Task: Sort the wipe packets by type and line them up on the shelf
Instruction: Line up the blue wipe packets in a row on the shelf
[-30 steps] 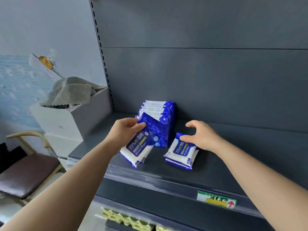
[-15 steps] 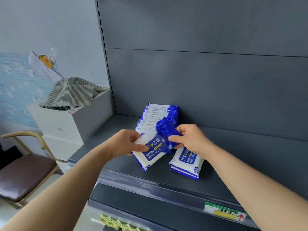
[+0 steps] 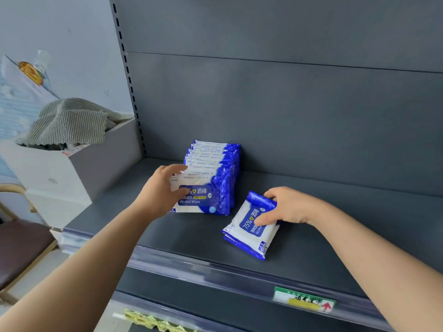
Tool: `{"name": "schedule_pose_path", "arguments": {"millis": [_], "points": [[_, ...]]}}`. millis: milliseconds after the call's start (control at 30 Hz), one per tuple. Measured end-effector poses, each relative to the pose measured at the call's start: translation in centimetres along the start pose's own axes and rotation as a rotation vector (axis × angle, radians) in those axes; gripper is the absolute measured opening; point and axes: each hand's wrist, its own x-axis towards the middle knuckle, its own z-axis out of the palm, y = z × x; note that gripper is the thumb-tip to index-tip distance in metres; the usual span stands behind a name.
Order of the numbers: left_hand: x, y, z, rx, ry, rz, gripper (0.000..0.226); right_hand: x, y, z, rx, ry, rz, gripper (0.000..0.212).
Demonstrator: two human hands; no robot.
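Observation:
A row of several blue-and-white alcohol wipe packets [image 3: 215, 161] stands upright on the dark grey shelf [image 3: 187, 236], leaning back toward the rear panel. My left hand [image 3: 163, 190] holds the left edge of the front packet [image 3: 203, 200] of that row, fingers over its top and thumb on its face. To the right, a small flat pile of the same packets [image 3: 247, 233] lies on the shelf. My right hand [image 3: 285, 207] grips the top packet of that pile, thumb on its label and fingers round its far end.
A white box [image 3: 62, 173] with a striped grey cloth [image 3: 69, 121] stands left of the shelf upright. A brown chair [image 3: 19, 245] sits at the lower left. A green price tag [image 3: 304, 301] is on the shelf's front rail. Yellow egg trays [image 3: 153, 322] show on the shelf below.
The packet held between both hands now stands at the front of the upright row, my left hand still on it. My right hand has let go and dropped onto the flat pile.

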Motion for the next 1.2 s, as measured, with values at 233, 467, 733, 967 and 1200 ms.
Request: {"name": "schedule_pose_path", "arguments": {"millis": [233,467,733,967,1200], "points": [[-1.3,-0.8,0.6,-0.210,0.047,0.000,0.065,-1.6,0.0,-0.2,0.550,0.001,-0.097,0.022],[-2.1,-0.8,0.1,-0.046,0.117,-0.036,0.036,-1.5,-0.5,2.6,0.888,0.183,-0.062,0.025],[-2.4,-1.8,-0.9,-0.298,-0.091,-0.051,0.008,-1.8,-2.6,5.4,1.077,0.313,0.026,0.023],[-2.6,-2.1,-0.5,-0.284,-0.217,-0.049,0.021,-1.6,-5.7,9.1,1.123,0.323,0.002,0.026],[-2.2,-3.4,-1.4,-0.512,-0.040,-0.145,0.023,-2.5,-6.2,9.9,0.589,0.396,0.037,0.033]]}}
